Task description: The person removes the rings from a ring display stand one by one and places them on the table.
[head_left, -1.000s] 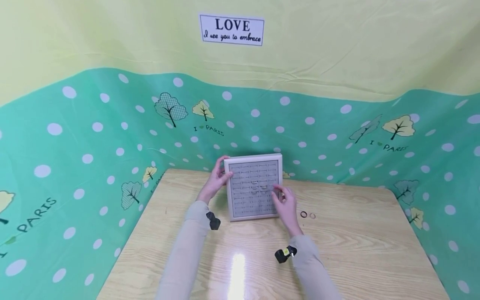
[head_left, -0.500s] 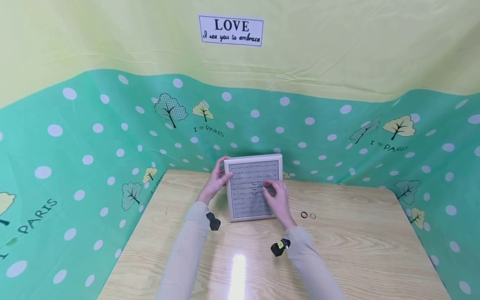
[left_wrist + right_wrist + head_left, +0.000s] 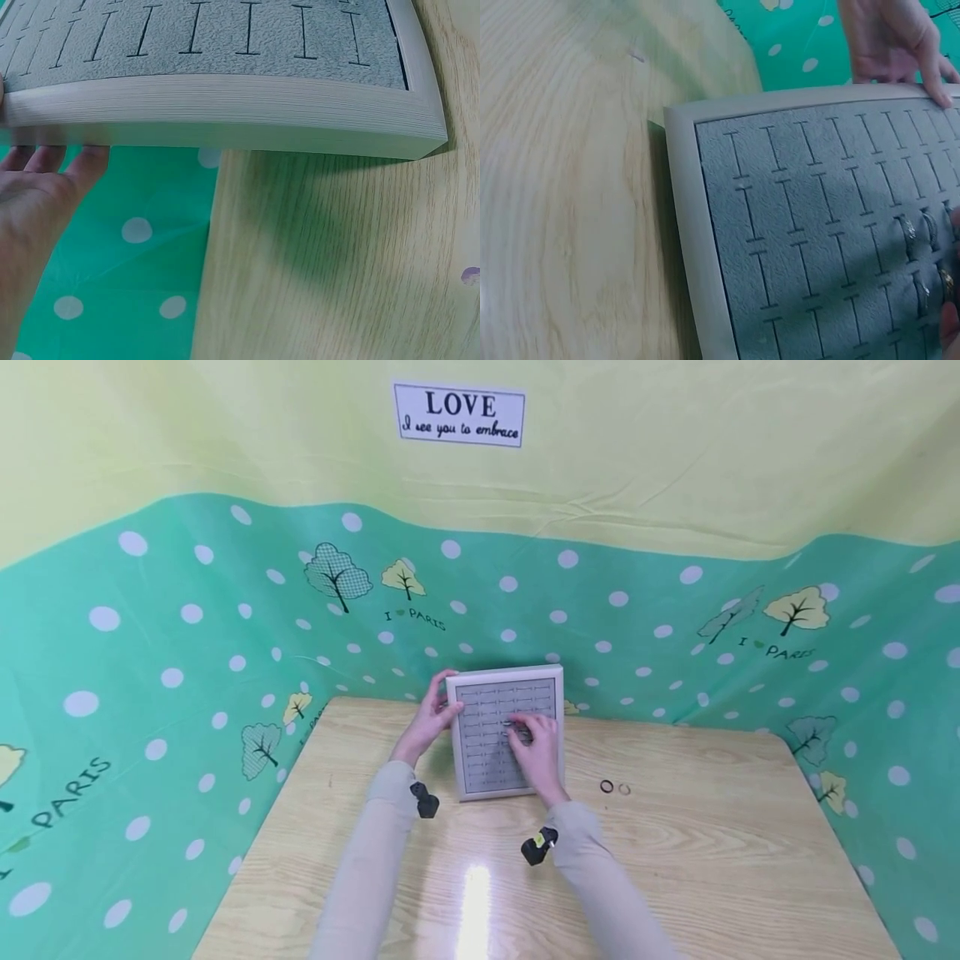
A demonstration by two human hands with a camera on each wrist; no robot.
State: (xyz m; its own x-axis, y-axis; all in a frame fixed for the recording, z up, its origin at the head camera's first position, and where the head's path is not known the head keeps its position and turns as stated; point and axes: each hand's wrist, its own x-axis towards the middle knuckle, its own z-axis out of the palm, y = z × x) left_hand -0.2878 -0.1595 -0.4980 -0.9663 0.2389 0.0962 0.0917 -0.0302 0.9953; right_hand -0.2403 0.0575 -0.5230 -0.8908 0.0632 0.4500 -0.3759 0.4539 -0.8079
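Observation:
A pale-framed ring display tray (image 3: 480,760) with a grey slotted pad stands tilted back on the table. My left hand (image 3: 431,722) grips its left edge, thumb on the front; in the left wrist view the fingers (image 3: 90,159) are behind the frame. My right hand (image 3: 538,752) is over the middle of the pad, thumb and index finger bent towards the slots. Several rings sit there: in the right wrist view, silver ones (image 3: 908,237) and a gold-toned one (image 3: 946,282) show beside the fingertips (image 3: 949,322). I cannot tell whether these pinch a ring.
On the wooden table (image 3: 712,843), right of the tray, lie a dark ring (image 3: 607,787) and a paler ring (image 3: 625,789). Behind the tray hangs a green dotted cloth (image 3: 510,610), which also drapes along both sides of the table.
My right hand has moved left across the pad, from near its right edge to the middle column with the rings. My left hand has kept its hold on the tray.

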